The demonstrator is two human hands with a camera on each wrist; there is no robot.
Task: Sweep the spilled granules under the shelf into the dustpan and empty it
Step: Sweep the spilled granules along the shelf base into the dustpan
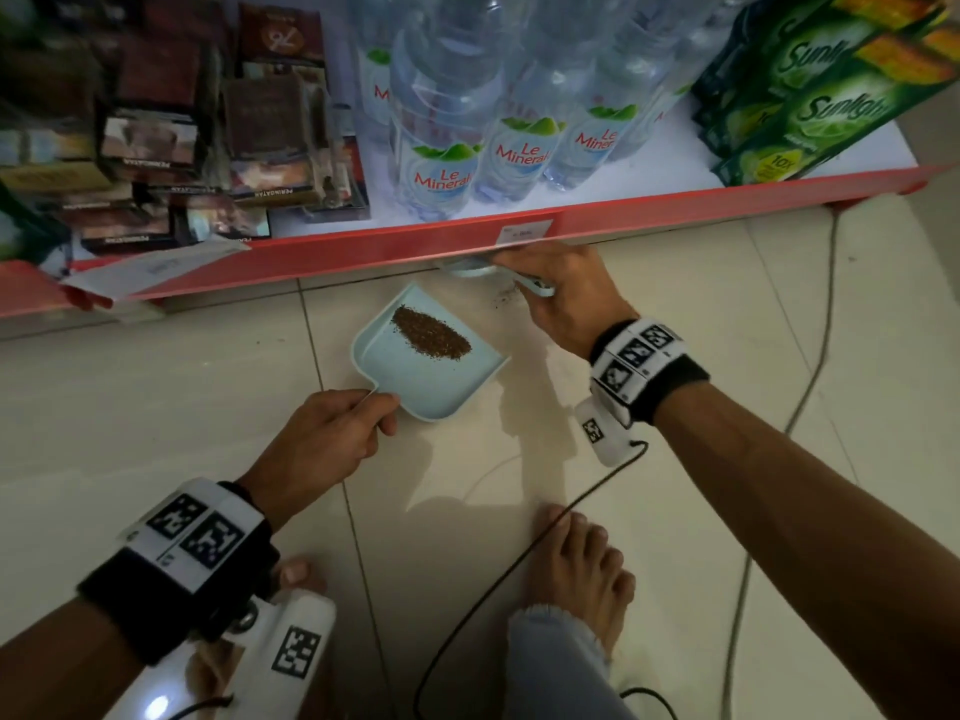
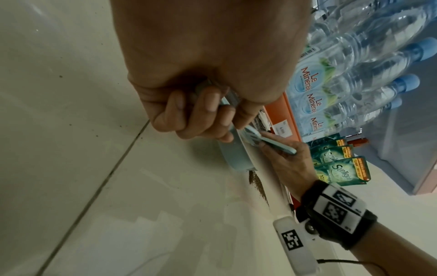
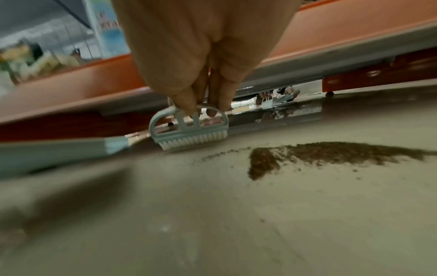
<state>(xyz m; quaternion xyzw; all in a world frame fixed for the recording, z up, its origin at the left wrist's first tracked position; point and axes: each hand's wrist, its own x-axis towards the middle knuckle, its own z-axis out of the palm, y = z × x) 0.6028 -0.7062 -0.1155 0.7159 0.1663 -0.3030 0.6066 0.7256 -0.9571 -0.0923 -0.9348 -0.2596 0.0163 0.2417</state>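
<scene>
A pale blue dustpan [image 1: 395,374] lies on the tiled floor in front of the red shelf edge [image 1: 363,252], with a strip of brown granules [image 1: 431,334] inside it. My left hand [image 1: 332,433] grips its short handle at the near corner. My right hand [image 1: 561,293] holds a small pale blue brush [image 3: 189,128] by its handle, white bristles down on the floor just under the shelf lip. In the right wrist view a pile of brown granules [image 3: 331,155] lies on the floor to the right of the brush, with a thin trail towards it.
Water bottles [image 1: 467,122], green soap packs [image 1: 810,85] and dark packets [image 1: 166,132] fill the low shelf above the sweeping spot. A black cable [image 1: 519,563] and a grey cable [image 1: 810,376] run across the floor. My bare foot [image 1: 576,569] rests near the dustpan.
</scene>
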